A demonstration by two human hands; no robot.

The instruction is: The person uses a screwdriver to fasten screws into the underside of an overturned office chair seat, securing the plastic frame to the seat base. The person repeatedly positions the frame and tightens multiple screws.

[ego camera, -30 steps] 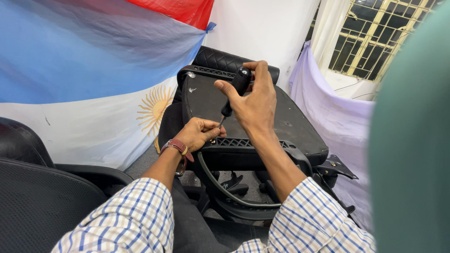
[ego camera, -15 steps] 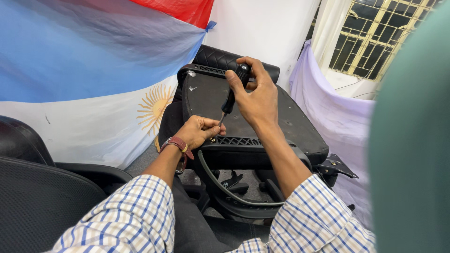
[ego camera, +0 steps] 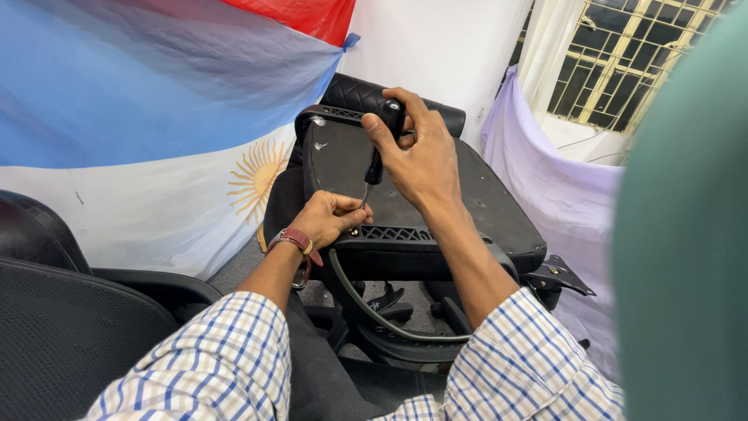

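right hand point(ego camera: 421, 160) gripping screwdriver point(ego camera: 376, 160) | left hand point(ego camera: 331, 218) pinching its tip at seat base point(ego camera: 475, 210) front edge (upturned chair) | flag backdrop point(ego camera: 156, 140) close left

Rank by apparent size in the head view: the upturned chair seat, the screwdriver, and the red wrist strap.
1. Upturned chair seat, largest by far.
2. Screwdriver, partly hidden in the right hand.
3. Red wrist strap on the left wrist, smallest.

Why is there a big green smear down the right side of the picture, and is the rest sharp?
Head view: the green blur sits very close to the lens, out of focus; the right hand, screwdriver and left hand are sharp, evenly lit; the window looks bright.
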